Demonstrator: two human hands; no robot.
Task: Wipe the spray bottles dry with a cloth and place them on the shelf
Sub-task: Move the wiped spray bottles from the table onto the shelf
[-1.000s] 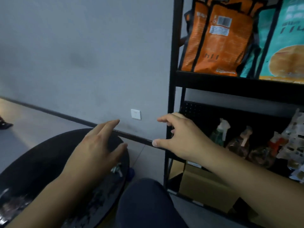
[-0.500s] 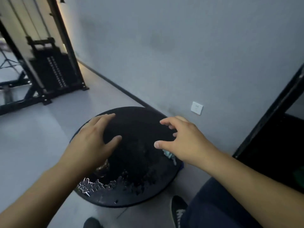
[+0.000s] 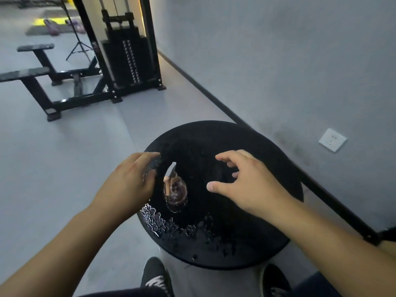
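I am looking down past two black shoes (image 3: 157, 277) at the near edge. Just beyond them a round black table (image 3: 267, 243) is standing, its near side beaded with water droplets (image 3: 162, 221). The left hand (image 3: 128, 181) is hovering over the table's left rim, fingers relaxed and holding nothing. The right hand (image 3: 246, 183) is hovering over the middle, fingers spread and loosely curved, also holding nothing. Between them a brownish spray bottle (image 3: 174, 190) is sitting on the tabletop, touching neither hand. Farther off, a wall socket (image 3: 332, 139) is showing at right and a black weight machine (image 3: 126, 58) is standing on the grey floor.
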